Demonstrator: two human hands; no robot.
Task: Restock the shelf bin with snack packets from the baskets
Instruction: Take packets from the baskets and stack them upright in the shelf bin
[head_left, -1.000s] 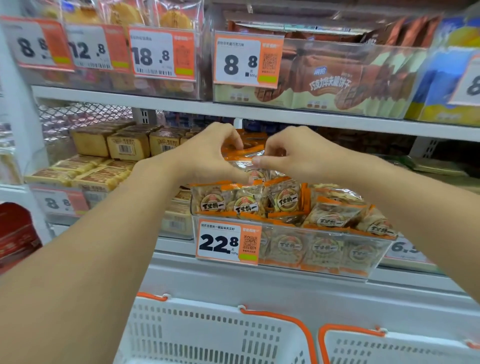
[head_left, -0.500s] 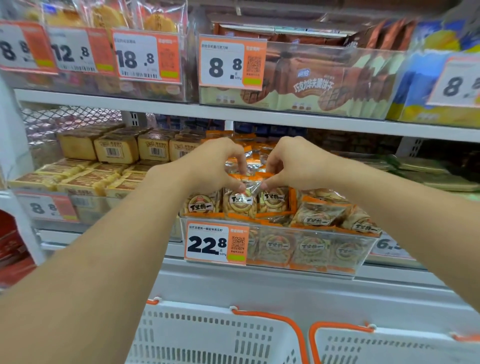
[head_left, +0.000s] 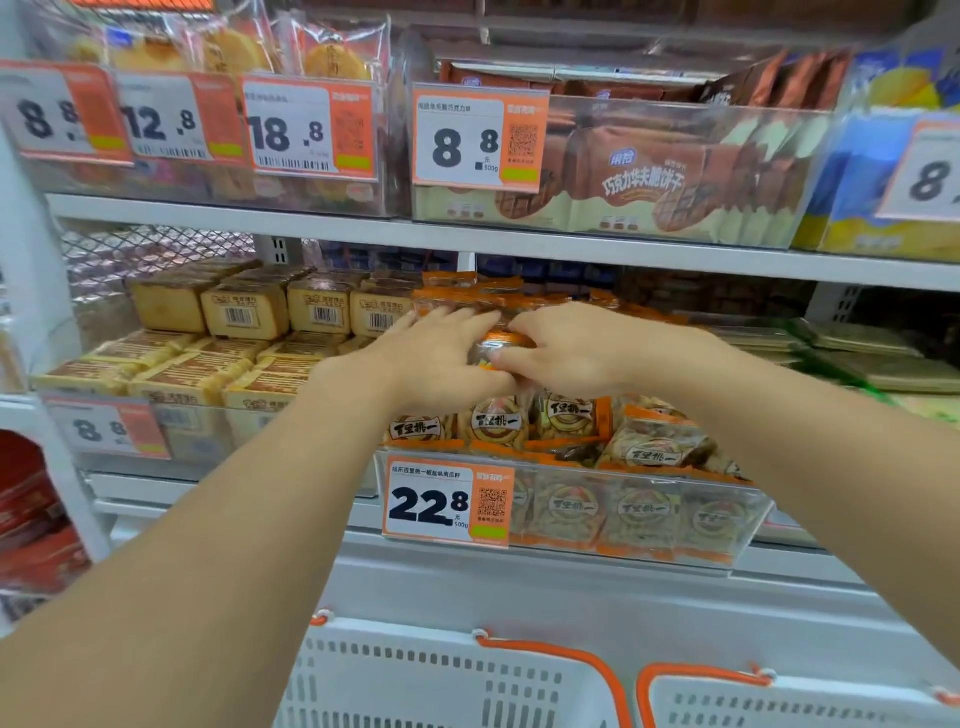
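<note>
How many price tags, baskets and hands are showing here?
Price tags: 7, e.g. the 22.8 tag
White baskets: 2, the left basket and the right basket
Hands: 2, the left hand and the right hand, both on the snack packets
Total: 11

Two bare hands reach in, the left hand (head_left: 436, 358) and the right hand (head_left: 587, 353), over one clear plastic shelf bin (head_left: 649, 525) of orange-edged snack packets (head_left: 566, 415); roughly four packets face front along its top row, though more are hidden beneath. Two white perforated plastic baskets with orange handles show at the bottom, one (head_left: 415, 680) left of the other (head_left: 800, 701). Seven orange-and-white price tags hang on the shelves, the nearest (head_left: 447, 501) reading 22.8.
</note>
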